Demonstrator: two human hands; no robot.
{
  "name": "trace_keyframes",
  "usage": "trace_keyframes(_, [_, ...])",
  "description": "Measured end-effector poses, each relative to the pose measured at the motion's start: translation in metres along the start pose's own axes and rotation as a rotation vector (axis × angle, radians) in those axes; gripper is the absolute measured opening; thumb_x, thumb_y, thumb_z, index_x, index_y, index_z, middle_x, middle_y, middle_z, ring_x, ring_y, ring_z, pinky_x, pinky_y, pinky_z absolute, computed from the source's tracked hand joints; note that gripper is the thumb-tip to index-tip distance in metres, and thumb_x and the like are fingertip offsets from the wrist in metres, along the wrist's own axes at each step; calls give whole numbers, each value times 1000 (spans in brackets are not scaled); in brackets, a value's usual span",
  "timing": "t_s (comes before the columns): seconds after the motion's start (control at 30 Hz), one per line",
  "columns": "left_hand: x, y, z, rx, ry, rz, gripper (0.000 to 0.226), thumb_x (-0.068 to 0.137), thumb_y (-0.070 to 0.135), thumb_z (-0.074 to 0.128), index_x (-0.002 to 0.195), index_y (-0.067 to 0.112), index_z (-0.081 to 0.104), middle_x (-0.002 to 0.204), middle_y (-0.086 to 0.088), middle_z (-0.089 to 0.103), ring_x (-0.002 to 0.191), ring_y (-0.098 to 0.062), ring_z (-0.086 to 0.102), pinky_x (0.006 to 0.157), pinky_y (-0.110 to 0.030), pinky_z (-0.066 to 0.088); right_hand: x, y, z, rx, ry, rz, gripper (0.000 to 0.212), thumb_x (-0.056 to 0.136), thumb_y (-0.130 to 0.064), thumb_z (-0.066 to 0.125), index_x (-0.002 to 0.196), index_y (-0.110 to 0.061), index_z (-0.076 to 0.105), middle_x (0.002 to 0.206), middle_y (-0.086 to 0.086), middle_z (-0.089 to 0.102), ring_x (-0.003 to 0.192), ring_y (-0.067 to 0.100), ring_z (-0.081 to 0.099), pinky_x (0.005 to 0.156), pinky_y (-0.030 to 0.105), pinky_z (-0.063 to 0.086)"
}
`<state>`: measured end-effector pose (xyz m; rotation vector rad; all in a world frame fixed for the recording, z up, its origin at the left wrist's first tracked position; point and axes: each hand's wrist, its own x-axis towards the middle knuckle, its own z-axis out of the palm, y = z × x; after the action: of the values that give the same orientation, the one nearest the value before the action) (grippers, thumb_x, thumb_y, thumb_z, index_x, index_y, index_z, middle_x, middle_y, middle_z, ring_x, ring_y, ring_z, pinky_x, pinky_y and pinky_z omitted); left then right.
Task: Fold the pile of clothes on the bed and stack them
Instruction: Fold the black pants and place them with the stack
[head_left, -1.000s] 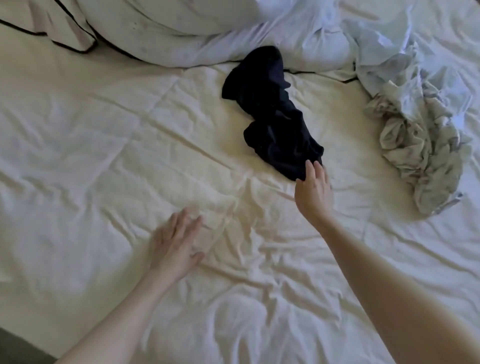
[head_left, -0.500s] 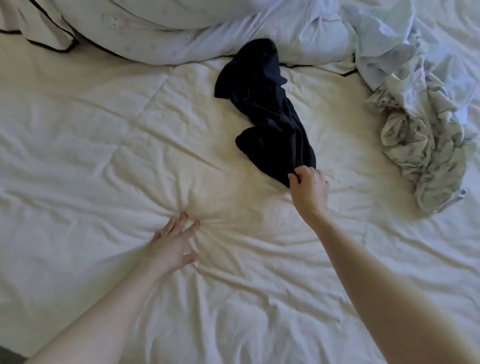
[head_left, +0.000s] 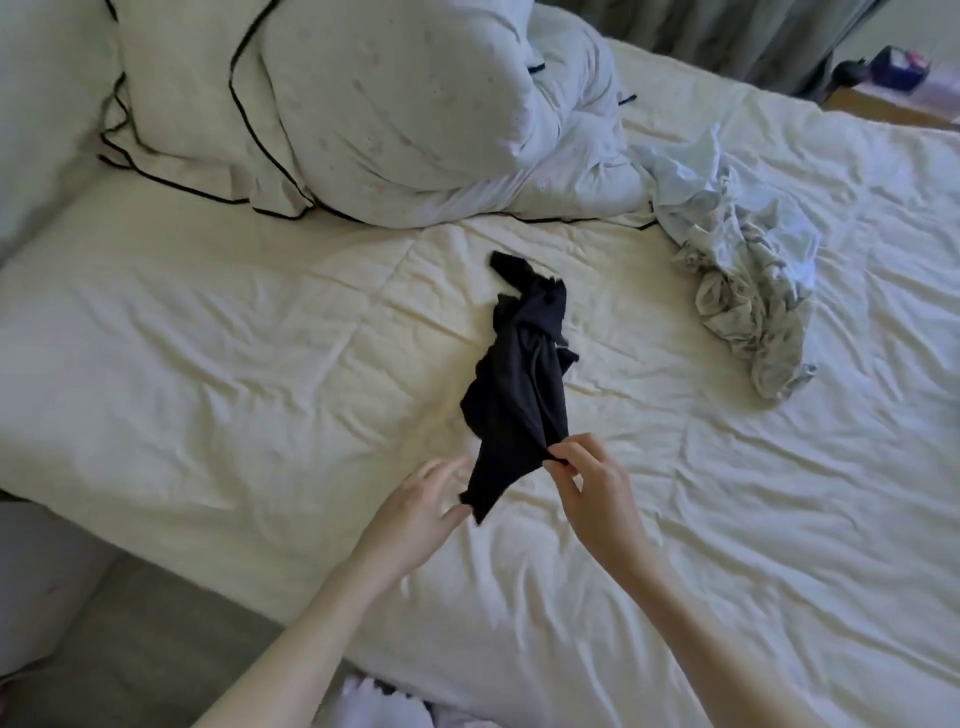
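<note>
Head view shows the dark garment (head_left: 519, 384) lying crumpled near the middle of the bed (head_left: 208, 364), its near end lifted toward me at about 6 o'clock while its far tip trails off toward 12 o'clock. I judge this to be the start of folding one item: the cloth is bunched and twisted, so the next move calls for finding a second corner or hem, drawing the two apart and shaking or spreading the piece flat on the sheet before any fold is made. My right hand (head_left: 592, 488) pinches the near edge of the garment between thumb and fingertips, the other fingers curled loosely behind. My left hand (head_left: 421, 509) is spread, fingers straight and a little blurred, its thumb side touching or just beside the hanging lower corner of the cloth; it does not grip anything yet, as far as I can tell. Outward, at about 2 o'clock and well apart from the dark piece, lies the rest of the pile (head_left: 743, 291), a rumpled heap of pale, patterned fabric, unfolded. At 11 to 12 o'clock a white duvet (head_left: 415, 114) with dark piping is heaped against the pillows. No folded stack is visible anywhere on the bed.
</note>
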<state>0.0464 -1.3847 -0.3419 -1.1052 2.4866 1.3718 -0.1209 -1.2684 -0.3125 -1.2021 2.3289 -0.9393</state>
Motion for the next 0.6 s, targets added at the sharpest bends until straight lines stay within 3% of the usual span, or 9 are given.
trace_keyframes(0.1, [-22, 33, -14, -88, 52, 141, 66, 87, 29, 64, 143, 38, 30, 137, 32, 24, 126, 15, 22, 100, -10, 23, -17, -39, -16, 105, -34, -39, 6, 84, -2, 66, 89, 0, 69, 83, 0, 59, 66, 9, 53, 68, 10, 42])
trace_keyframes(0.17, [-41, 42, -13, -120, 134, 231, 45, 86, 24, 66, 128, 32, 53, 127, 26, 45, 119, 12, 39, 95, -5, 29, -29, -59, -21, 133, -77, -60, 4, 85, -4, 66, 87, -5, 69, 78, -8, 57, 66, 7, 53, 65, 9, 41])
trace_keyframes(0.23, [-62, 39, -11, -134, 174, 210, 21, 86, 18, 66, 106, 22, 68, 100, 19, 63, 94, 7, 55, 79, -6, 37, -45, -66, -22, 116, -141, -82, 4, 86, -7, 65, 87, -6, 69, 75, -17, 51, 68, 1, 52, 64, 9, 39])
trace_keyframes(0.33, [-95, 19, -4, -95, 10, 24, 12, 87, 21, 64, 98, 21, 69, 84, 16, 64, 76, 5, 56, 66, -10, 39, -73, -54, -9, 4, -345, -23, 12, 90, -13, 60, 93, -7, 70, 77, -15, 49, 65, -1, 48, 65, 7, 37])
trace_keyframes(0.47, [-130, -7, 9, 53, -223, -79, 11, 86, 23, 61, 94, 21, 70, 87, 6, 69, 79, -9, 58, 71, -25, 44, -100, -30, 19, -29, -541, 176, 22, 94, -21, 54, 98, -8, 70, 93, 1, 64, 80, 12, 55, 65, 4, 36])
trace_keyframes(0.53, [-139, -18, 16, 109, -322, -114, 13, 87, 22, 60, 95, 22, 69, 90, 4, 68, 81, -13, 58, 73, -28, 47, -98, -19, 28, 30, -530, 354, 26, 97, -24, 48, 90, -8, 67, 81, 1, 62, 71, 15, 55, 55, 6, 36])
trace_keyframes(0.6, [-141, -30, 22, 141, -396, -161, 15, 88, 20, 58, 98, 19, 68, 96, -1, 68, 89, -18, 60, 77, -32, 48, -89, -6, 37, 65, -497, 469, 27, 97, -23, 44, 74, -19, 58, 67, -9, 49, 59, 7, 45, 49, 10, 34])
